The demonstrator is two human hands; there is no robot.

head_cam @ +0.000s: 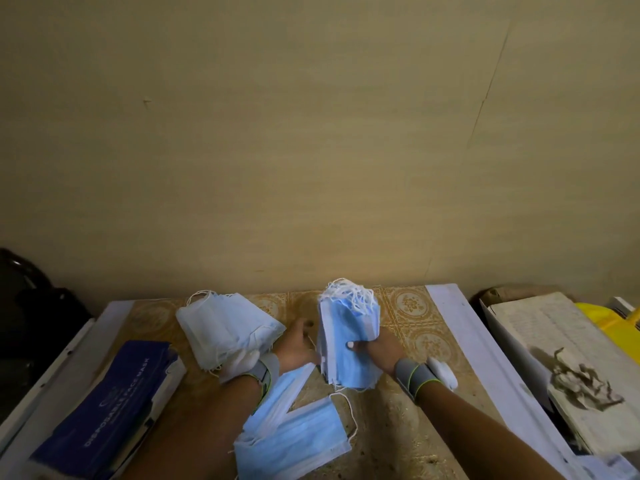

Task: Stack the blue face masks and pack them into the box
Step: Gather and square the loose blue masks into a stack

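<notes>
- Masks (348, 336): blue stack upright at 12 o'clock on table (408, 327), right hand (375, 348) fingers gripping it.
- Left hand (298, 344) beside stack at 9 o'clock; fingers hidden, can't tell.
- Loose masks (294, 434) at 6 o'clock.
- Box (104, 407) at 8 o'clock.
- White mask pile (225, 327) at 10 o'clock.

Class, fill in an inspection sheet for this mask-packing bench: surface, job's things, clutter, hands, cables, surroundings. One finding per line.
Surface: patterned table with pale side rails.
Job's things: blue mask stack held upright; white-side-up mask pile at left; loose blue masks lying flat near the front edge; dark blue mask box lying at front left.
Clutter: white object by the right wrist, unclear what.
Hands: right hand grips the blue stack, thumb on its front; left hand beside the stack, fingers hidden.
Cables: nothing seen.
Surroundings: beige wall; dusty board with debris at right; dark object at left.
</notes>
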